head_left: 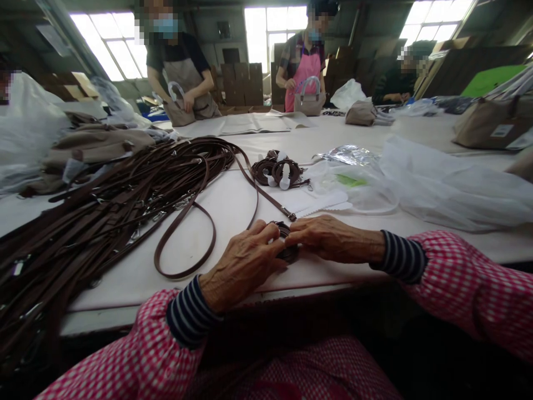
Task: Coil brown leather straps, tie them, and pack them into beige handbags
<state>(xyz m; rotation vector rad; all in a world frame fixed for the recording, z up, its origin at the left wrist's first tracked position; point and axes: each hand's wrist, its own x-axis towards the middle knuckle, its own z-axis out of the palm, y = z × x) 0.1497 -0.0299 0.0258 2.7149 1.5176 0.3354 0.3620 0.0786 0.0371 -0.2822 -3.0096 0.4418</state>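
Observation:
Between my hands, close to the table's front edge, is a brown strap (290,254) wound into a small coil. My left hand (245,258) grips the coil from the left, its fingers curled round it. From the right, my right hand (328,236) pinches the coil's rim; my fingers partly hide it. Just beyond lie several finished-looking strap coils (277,169) with whitish wraps. A large heap of loose brown straps (125,189) with metal clasps spreads over the left side, and one strap loops out of it toward my hands.
A clear plastic bag (453,189) and white sheets (320,194) lie to the right on the pale table (233,294). Beige bags (91,144) are piled at the left, another bag (491,122) stands far right. Co-workers (306,72) handle bags across the table.

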